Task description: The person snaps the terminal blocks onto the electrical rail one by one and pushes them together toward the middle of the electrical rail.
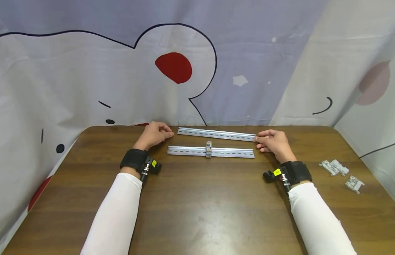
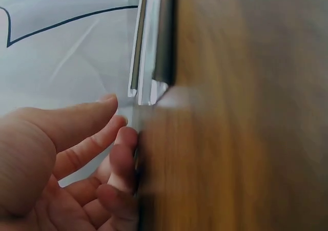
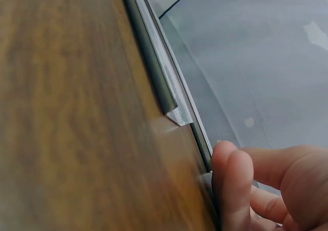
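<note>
Two slotted metal DIN rails lie one behind the other. The back rail (image 1: 216, 134) slants slightly, its right end lower in the head view. At that end my right hand (image 1: 274, 143) pinches the rail between thumb and fingers; the right wrist view shows the fingertips (image 3: 233, 167) at its end. My left hand (image 1: 155, 134) is just off the back rail's left end, fingers loosely bent, holding nothing. In the left wrist view a gap separates the thumb (image 2: 87, 116) from the fingers. The front rail (image 1: 184, 151) carries small grey terminal blocks (image 1: 208, 149) near its middle.
Several loose pale grey terminal blocks (image 1: 334, 167) lie on the right side of the wooden table (image 1: 200, 205), with another block (image 1: 354, 184) nearer the right edge. A printed curtain (image 1: 248, 53) hangs right behind the table's back edge.
</note>
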Demonstrator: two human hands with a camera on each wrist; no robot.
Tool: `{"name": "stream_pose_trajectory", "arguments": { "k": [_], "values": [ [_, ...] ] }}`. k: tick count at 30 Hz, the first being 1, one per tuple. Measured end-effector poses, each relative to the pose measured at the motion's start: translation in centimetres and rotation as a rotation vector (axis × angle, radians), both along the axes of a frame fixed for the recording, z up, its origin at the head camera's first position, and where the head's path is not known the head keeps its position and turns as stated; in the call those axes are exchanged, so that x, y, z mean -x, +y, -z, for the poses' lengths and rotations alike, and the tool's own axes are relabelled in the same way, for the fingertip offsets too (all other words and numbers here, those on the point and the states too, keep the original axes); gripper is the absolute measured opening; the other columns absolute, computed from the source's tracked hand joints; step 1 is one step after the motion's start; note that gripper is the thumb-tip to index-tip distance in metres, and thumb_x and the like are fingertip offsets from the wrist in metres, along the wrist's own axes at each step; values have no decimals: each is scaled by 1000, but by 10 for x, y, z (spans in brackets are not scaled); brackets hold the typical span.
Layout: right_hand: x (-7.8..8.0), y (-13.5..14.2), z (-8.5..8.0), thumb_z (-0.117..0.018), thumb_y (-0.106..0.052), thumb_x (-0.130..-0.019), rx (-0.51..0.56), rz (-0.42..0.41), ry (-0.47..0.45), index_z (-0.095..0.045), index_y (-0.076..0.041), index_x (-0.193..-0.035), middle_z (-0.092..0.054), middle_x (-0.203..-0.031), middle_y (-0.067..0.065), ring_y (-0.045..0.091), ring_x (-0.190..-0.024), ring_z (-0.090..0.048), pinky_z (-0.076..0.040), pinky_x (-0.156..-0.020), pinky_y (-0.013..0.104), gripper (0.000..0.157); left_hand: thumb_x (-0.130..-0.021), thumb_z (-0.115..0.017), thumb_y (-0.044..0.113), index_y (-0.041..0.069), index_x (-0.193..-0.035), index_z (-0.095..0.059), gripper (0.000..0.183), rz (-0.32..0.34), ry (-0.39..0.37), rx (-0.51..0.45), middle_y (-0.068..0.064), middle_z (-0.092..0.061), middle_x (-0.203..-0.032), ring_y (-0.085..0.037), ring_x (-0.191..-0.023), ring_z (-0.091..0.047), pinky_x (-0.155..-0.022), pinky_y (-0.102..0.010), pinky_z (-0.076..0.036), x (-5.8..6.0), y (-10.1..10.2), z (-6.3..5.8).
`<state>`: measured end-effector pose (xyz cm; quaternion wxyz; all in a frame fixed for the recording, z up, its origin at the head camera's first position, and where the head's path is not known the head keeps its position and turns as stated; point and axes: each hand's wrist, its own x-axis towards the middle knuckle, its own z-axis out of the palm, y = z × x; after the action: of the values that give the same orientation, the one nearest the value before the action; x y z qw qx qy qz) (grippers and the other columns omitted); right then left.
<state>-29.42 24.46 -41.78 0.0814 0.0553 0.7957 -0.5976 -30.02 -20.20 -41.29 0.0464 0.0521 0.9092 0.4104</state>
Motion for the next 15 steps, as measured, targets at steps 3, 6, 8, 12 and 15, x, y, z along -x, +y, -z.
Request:
{"name": "stream_pose_trajectory", "arguments": {
  "k": [3, 6, 8, 12, 15],
  "values": [
    [1, -4, 0, -75, -14, -86, -15, -3, -3, -54, 3, -131, -71, -81, 2, 9, -60, -65, -55, -55, 24, 53, -91, -70, 25, 12, -115, -71, 27, 24, 3, -7, -10, -66, -88, -21, -77, -57, -67, -31, -44, 6, -1, 3],
    [1, -9, 0, -76, -15, -86, -36, -20, 2, -57, 2, -131, -70, -78, 0, 7, -58, -64, -54, -54, 23, 52, -91, -70, 27, 15, -127, -67, 38, 31, 1, 26, -10, -64, -87, -20, -75, -51, -68, -31, -41, 8, -3, 3],
    [1, -11, 0, -77, -16, -85, -51, -35, 11, -60, 2, -128, -70, -76, 0, 7, -57, -63, -54, -53, 24, 49, -91, -70, 30, 19, -130, -65, 41, 21, -9, 58, -9, -62, -86, -20, -75, -48, -68, -31, -39, 8, -2, 3],
    [1, -12, -1, -78, -15, -84, -84, -46, 47, -63, 2, -122, -68, -72, -1, 6, -55, -61, -52, -50, 23, 44, -90, -69, 35, 21, -131, -65, 43, 23, -2, 108, -6, -60, -85, -20, -75, -47, -67, -31, -37, 8, 3, -1],
    [1, -12, -1, -78, -11, -84, -85, -51, 75, -62, 4, -119, -67, -72, -1, 6, -54, -61, -51, -48, 22, 42, -91, -68, 36, 19, -133, -62, 46, 28, 14, 112, -4, -59, -81, -19, -73, -49, -66, -31, -37, 7, 8, -4]
  ]
}}
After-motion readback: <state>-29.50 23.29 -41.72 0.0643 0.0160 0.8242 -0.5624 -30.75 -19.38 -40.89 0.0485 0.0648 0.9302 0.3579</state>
